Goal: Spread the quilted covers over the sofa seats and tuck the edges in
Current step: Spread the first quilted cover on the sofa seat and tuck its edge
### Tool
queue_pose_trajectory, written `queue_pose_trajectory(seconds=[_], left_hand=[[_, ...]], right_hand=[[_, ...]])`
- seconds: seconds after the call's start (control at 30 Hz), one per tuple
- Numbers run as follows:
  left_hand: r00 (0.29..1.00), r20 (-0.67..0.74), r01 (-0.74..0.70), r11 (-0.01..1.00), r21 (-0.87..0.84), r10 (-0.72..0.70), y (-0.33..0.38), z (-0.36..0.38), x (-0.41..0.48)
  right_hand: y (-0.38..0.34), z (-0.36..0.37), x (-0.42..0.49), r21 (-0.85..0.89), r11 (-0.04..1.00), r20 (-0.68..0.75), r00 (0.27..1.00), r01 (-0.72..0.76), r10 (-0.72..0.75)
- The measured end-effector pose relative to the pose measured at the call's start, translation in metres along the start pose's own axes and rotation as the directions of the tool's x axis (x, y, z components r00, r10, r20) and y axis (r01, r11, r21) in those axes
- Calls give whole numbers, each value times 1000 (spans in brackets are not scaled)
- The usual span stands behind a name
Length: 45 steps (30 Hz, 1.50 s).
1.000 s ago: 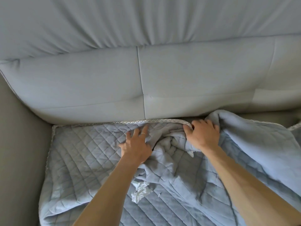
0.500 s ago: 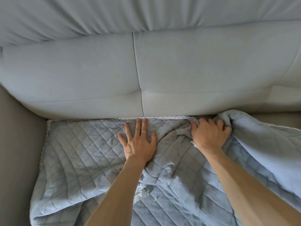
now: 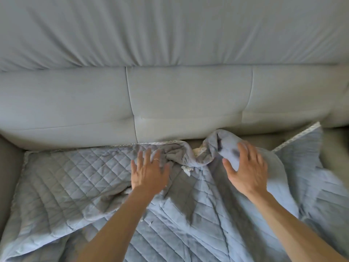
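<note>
You have two bare hands on one stretch of pale blue quilted cover (image 3: pixel 75 176), which lies across the sofa seat and fills the lower half of the view. Its long axis runs from nine o'clock to three o'clock, parallel to the sofa backrest (image 3: pixel 188 99). The backrest shows three panels divided by two seams. The cover's trimmed back edge points toward twelve o'clock and meets the foot of the backrest on the nine o'clock side. Near the centre the fabric is bunched into a twisted ridge. Toward three o'clock a corner with lace trim (image 3: pixel 294 138) slants up and leaves a strip of brown seat (image 3: pixel 260 140) bare; you cannot tell whether that corner belongs to a second cover. Your left hand (image 3: pixel 149 174), at seven o'clock, lies flat on the quilting with its fingers (image 3: pixel 140 157) straight and spread wide. It wears one ring (image 3: pixel 156 159). Your right hand (image 3: pixel 249 171), at four o'clock, rests over a raised fold. Its fingers (image 3: pixel 243 148) are spread and only lightly bent, not closed around the cloth.
</note>
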<state>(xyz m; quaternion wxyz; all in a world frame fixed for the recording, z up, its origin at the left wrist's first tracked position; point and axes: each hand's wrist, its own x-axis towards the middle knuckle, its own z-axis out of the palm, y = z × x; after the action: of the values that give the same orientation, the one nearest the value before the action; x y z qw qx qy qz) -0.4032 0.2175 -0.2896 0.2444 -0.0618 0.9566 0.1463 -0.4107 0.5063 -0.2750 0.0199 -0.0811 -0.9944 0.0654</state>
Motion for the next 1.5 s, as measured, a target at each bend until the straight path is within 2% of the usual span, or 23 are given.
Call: queue_pose_trajectory(seconds=[0.1, 0.2, 0.27, 0.3, 0.37, 0.5, 0.6, 0.7, 0.8, 0.87, 0.93, 0.97, 1.0, 1.03, 1.1, 1.13, 1.17, 1.27, 1.3, 1.33, 1.4, 1.43, 1.5], left_hand=[[963, 27, -268, 959, 91, 266, 45, 16, -35], [949, 177, -280, 955, 99, 260, 83, 40, -56], [959, 252, -159, 981, 107, 128, 102, 61, -66], [964, 257, -108, 985, 133, 71, 110, 70, -70], [978, 207, -51, 981, 188, 11, 119, 83, -76], [981, 183, 27, 976, 214, -67, 116, 87, -98], [972, 219, 34, 974, 226, -84, 117, 86, -124], [962, 238, 77, 971, 225, -131, 121, 84, -136], [922, 322, 144, 963, 228, -214, 135, 66, -124], [936, 228, 254, 964, 85, -267, 146, 48, -108], [929, -37, 352, 909, -224, -369, 155, 29, -87], [888, -184, 342, 871, -352, -422, 156, 21, -73], [843, -295, 302, 850, -430, -449, 156, 14, -60], [827, -359, 252, 856, -451, -433, 153, 10, -44], [904, -316, 171, 922, -348, -287, 144, 4, -13], [951, -226, 150, 955, -256, -210, 139, 2, -3], [984, -113, 119, 982, -144, -136, 138, 2, 9], [989, 146, -57, 979, 197, 28, 149, 4, 27], [981, 189, -98, 958, 269, 47, 155, 7, 28], [972, 221, -153, 931, 331, 81, 161, 9, 28], [958, 253, -230, 890, 395, 135, 170, 9, 33], [961, 225, -238, 892, 384, 159, 176, 8, 36], [975, 46, -222, 931, 290, 218, 193, 7, 46]], right_hand=[[35, -3, -12, -106, 988, 155, 980, -108, 124], [67, 1, -23, -233, 972, 228, 972, -10, 65], [74, 4, -36, -172, 968, 93, 981, 185, -170], [74, 7, -46, -123, 936, 30, 944, 328, -327], [78, 12, -69, -31, 862, 100, 860, 505, -500], [126, 20, -73, -19, 918, 331, 869, 396, -368], [146, 6, -47, 0, 923, 367, 859, 384, -357], [145, -16, -34, 17, 970, 368, 900, 244, -233], [142, -34, -13, 91, 988, 432, 889, 122, -150], [134, -41, 4, 160, 982, 307, 940, 102, -148], [125, -40, 28, 255, 964, 31, 996, 72, -82], [121, -38, 40, 265, 964, -42, 999, 20, -10], [118, -37, 53, 298, 952, 12, 997, -72, 72], [116, -36, 68, 328, 919, 190, 969, -217, 161], [113, -37, 90, 272, 840, 577, 778, -469, 248], [112, -37, 94, 199, 867, 700, 685, -457, 200], [113, -34, 95, 202, 876, 754, 640, -438, 146], [130, -22, 85, 143, 924, 824, 560, -356, 88], [140, -20, 82, 178, 898, 802, 587, -403, 105], [152, -22, 82, 218, 878, 697, 697, -425, 165], [177, -33, 84, 180, 953, 366, 916, -244, 165], [190, -38, 86, 111, 983, 220, 968, -148, 121], [217, -42, 93, 14, 988, 98, 984, -151, 149]])
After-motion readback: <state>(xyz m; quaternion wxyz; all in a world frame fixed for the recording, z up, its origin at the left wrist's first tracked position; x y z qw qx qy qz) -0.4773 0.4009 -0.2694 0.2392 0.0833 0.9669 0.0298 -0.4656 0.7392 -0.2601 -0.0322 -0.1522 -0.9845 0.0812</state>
